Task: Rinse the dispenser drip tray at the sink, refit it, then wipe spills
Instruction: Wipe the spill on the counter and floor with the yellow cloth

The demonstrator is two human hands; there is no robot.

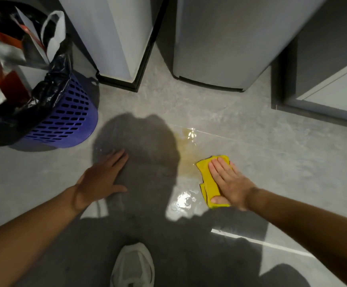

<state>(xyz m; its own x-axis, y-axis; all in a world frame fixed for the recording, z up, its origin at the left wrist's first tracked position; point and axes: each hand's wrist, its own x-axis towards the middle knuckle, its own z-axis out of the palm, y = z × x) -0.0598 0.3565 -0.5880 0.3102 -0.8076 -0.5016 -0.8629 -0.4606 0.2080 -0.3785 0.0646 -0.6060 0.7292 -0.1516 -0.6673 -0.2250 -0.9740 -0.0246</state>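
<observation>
A yellow cloth (206, 179) lies folded on the grey tiled floor, and my right hand (229, 183) presses flat on it with the thumb curled under its near edge. A yellowish spill (186, 150) spreads over the floor just left of and beyond the cloth, with a shiny wet patch (184, 200) nearer to me. My left hand (101, 179) rests flat on the floor to the left, fingers apart, holding nothing. The base of the white dispenser (114, 38) stands at the back. The drip tray is not in view.
A purple perforated bin (65, 119) lined with a black bag and full of rubbish stands at the left. A grey appliance (220, 42) stands beside the dispenser, and a cabinet base (323, 90) is at the right. My white shoe (133, 266) is at the bottom.
</observation>
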